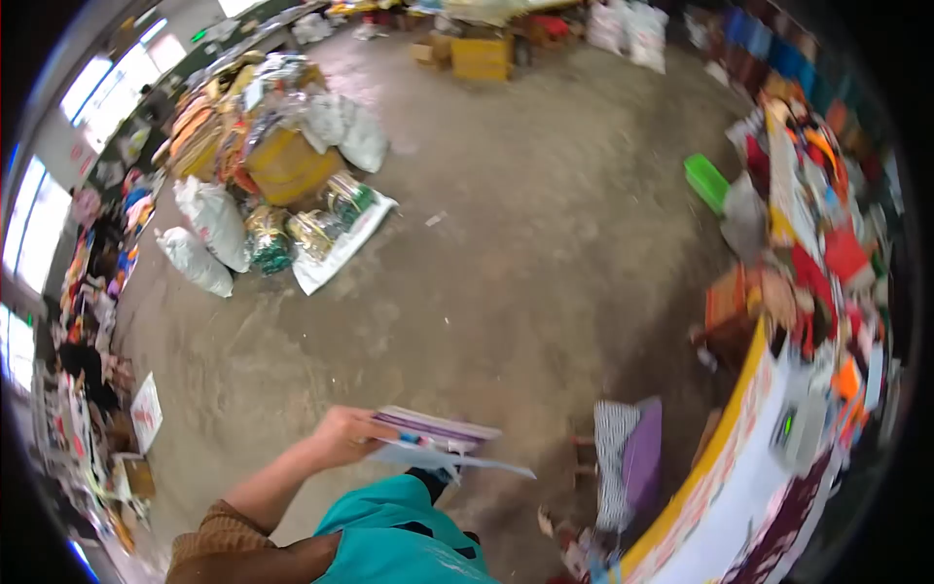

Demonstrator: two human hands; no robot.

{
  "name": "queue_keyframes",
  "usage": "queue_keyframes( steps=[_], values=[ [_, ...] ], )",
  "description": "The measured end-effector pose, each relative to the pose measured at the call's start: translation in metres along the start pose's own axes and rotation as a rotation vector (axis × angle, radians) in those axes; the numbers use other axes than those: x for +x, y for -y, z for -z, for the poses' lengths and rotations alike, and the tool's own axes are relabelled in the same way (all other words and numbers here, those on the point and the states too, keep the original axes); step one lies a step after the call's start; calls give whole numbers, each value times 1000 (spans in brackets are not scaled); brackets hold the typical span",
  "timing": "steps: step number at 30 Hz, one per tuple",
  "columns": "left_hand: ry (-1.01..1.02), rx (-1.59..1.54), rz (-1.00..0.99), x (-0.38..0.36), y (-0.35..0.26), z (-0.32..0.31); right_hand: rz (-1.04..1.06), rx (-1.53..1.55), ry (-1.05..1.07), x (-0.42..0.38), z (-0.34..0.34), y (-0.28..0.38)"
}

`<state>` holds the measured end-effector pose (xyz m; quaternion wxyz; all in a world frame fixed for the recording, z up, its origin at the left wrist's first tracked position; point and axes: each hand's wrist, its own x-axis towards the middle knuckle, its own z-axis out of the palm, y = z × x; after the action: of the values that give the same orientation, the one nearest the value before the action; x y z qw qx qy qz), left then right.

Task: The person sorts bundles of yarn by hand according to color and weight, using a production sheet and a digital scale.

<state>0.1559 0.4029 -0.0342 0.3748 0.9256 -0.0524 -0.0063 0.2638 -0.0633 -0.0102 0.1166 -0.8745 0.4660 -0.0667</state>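
My left hand point(345, 435) is closed around the near end of a flat purple-and-white notepad point(443, 425), held at waist height above the floor. Below it, a pale blue sheet point(467, 459) sticks out from the same grip. Something small and blue point(413, 438) shows between the two, too blurred to name. A brown knitted sleeve covers my upper forearm, and a teal apron point(399, 526) hangs in front of me. My right hand is out of the picture.
A long table point(730, 487) with cloth and a scale point(798, 433) runs along the right. A stool with a purple cover point(644, 462) stands beside it. Stuffed white sacks point(212, 222) and cartons point(292, 161) are piled at the left. A green basket point(706, 183) lies farther off.
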Motion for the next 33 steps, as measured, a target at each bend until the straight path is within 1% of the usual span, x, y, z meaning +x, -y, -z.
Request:
queue_keyframes(
  steps=[1, 4, 5, 10, 11, 14, 15, 16, 17, 18, 19, 20, 22, 23, 24, 25, 26, 27, 29, 31, 33],
  values=[
    [6, 1, 2, 17, 4, 11, 10, 87, 74, 47, -89, -73],
    [-70, -58, -99, 75, 22, 39, 35, 310, 324, 53, -161, -29],
    [-105, -50, -92, 97, 24, 52, 31, 385, 407, 41, -166, 6],
    [-162, -240, -194, 214, 30, 119, -37, 733, 840, -12, -201, 153],
    [-163, -305, -227, 239, 36, 131, -54, 798, 932, -11, -215, 181],
    [-185, -330, -217, 311, 58, 166, -104, 963, 1217, 5, -252, 261],
    [-217, -406, -192, 334, 62, 177, 47, 977, 1295, 27, -309, 296],
    [-243, -392, -195, 358, 69, 187, 202, 994, 1371, 37, -342, 355],
    [-286, -417, -158, 380, 76, 196, 383, 1025, 1426, 48, -363, 402],
    [-322, -444, -119, 402, 84, 204, 559, 1054, 1475, 36, -344, 474],
    [-365, -499, -128, 423, 97, 209, 726, 957, 1505, 27, -314, 535],
    [-406, -519, -78, 443, 103, 220, 890, 854, 1530, 15, -290, 591],
    [-475, -535, 46, 477, 123, 235, 369, 1135, 1928, -11, -284, 679],
    [-497, -533, 54, 495, 132, 244, 1297, 873, 1548, -18, -243, 725],
    [-560, -650, 168, 514, 142, 253, 1271, 920, 1741, -18, -254, 757],
    [-622, -767, 278, 533, 153, 264, 1290, 909, 1755, -20, -265, 789],
    [-701, -821, 279, 554, 163, 276, 957, 925, 2055, -24, -273, 819],
    [-720, -819, 276, 575, 181, 288, 583, 911, 2310, -29, -281, 851],
    [-790, -752, 286, 613, 223, 311, 612, 940, 2300, -40, -301, 911],
    [-809, -795, 297, 653, 265, 336, 630, 1033, 2252, -53, -319, 967],
    [-820, -843, 238, 703, 307, 373, 671, 1142, 2187, -66, -329, 1037]
  ],
)
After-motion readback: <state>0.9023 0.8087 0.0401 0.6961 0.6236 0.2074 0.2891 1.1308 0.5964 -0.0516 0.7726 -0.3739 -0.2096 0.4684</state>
